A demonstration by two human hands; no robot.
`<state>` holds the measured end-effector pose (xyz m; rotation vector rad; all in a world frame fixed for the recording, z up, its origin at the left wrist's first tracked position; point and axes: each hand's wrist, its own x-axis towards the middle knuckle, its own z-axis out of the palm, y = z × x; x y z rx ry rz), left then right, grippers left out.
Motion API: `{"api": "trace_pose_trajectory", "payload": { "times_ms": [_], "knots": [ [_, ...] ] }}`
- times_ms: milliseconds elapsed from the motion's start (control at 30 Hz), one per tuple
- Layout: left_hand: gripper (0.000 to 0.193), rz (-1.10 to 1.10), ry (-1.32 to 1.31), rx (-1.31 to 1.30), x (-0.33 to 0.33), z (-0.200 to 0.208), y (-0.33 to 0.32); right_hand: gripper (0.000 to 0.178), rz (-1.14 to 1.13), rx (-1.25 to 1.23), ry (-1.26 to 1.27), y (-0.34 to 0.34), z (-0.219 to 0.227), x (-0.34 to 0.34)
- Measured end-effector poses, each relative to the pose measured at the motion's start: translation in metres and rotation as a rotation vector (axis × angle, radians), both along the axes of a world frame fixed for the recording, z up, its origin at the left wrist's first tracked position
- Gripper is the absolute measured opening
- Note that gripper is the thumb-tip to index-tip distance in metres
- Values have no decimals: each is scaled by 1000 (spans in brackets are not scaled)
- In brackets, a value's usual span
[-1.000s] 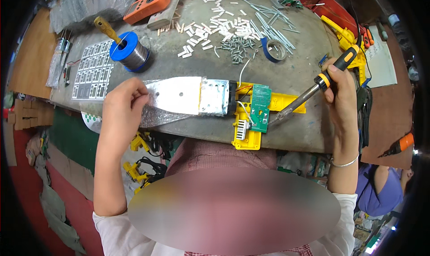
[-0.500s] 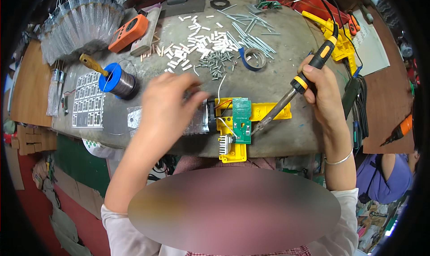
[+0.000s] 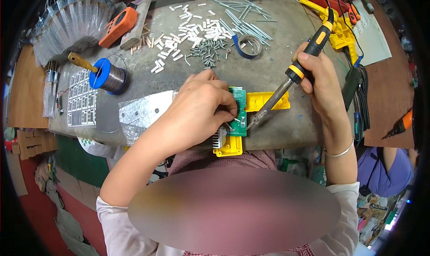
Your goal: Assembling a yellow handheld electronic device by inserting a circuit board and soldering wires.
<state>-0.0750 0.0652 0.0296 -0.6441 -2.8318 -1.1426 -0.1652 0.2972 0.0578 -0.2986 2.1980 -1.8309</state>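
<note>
My left hand [image 3: 204, 99] reaches over a green circuit board [image 3: 241, 104], thumb and fingers pinched on a thin white wire [image 3: 236, 120] whose end shows at the board's face. Beneath the board lies a yellow plastic housing [image 3: 268, 101], with a finned metal heat sink [image 3: 217, 138] at its near left. In my right hand [image 3: 319, 72] is a black-and-yellow soldering iron [image 3: 280, 90], slanting down to the left. Its tip is at the board's lower right edge; whether it touches I cannot tell. Bubble wrap and a silvery plate [image 3: 145, 110] lie beside my left forearm, which hides part of them.
Blue solder spool [image 3: 107, 77] stands left, a wooden-handled tool in it. White sleeves [image 3: 168, 47], screws [image 3: 208, 52], metal rods [image 3: 248, 25] and a tape roll [image 3: 248, 46] lie beyond. Right are yellow housings [image 3: 342, 38] and an orange-handled tool [image 3: 401, 126]; a person sits at far right.
My left hand has moved right and down onto the circuit board, its fingers now pinched on the white wire. The soldering iron stays by the board's right edge.
</note>
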Motion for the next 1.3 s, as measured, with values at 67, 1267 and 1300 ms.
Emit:
{"api": "trace_pose_trajectory", "payload": {
  "times_ms": [67,1267,1300],
  "knots": [
    [13,15,-20,-7,1,-1,1,24,-5,-8,2,-3,-1,1],
    [16,183,412,173,11,4,0,21,-2,-50,9,0,5,-5],
    [16,170,351,200,13,3,2,21,2,-55,2,0,6,-5]
  ]
}}
